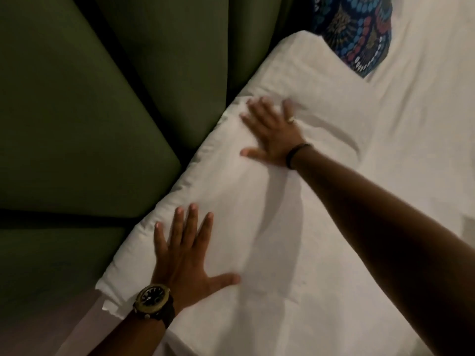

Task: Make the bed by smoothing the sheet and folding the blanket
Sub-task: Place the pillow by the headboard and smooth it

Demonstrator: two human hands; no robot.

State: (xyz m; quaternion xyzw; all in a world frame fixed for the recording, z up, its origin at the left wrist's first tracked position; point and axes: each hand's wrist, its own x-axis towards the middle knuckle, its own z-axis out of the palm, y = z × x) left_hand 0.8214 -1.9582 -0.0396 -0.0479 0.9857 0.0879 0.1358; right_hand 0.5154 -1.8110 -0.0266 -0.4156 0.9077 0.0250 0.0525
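Note:
A white pillow [257, 191] lies along the head of the bed, on the white sheet [401, 155]. My left hand [187, 255], with a watch on its wrist, lies flat on the pillow's near end, fingers spread. My right hand [272, 132], with a ring and a dark wristband, presses flat on the pillow's far half, fingers apart. Neither hand grips anything. A patterned blue, red and white cloth [359, 34] lies at the top, partly behind the pillow's far corner.
A green padded headboard [77, 111] with dark seams fills the left side, right against the pillow's edge. The white sheet stretches to the right with a few shallow creases.

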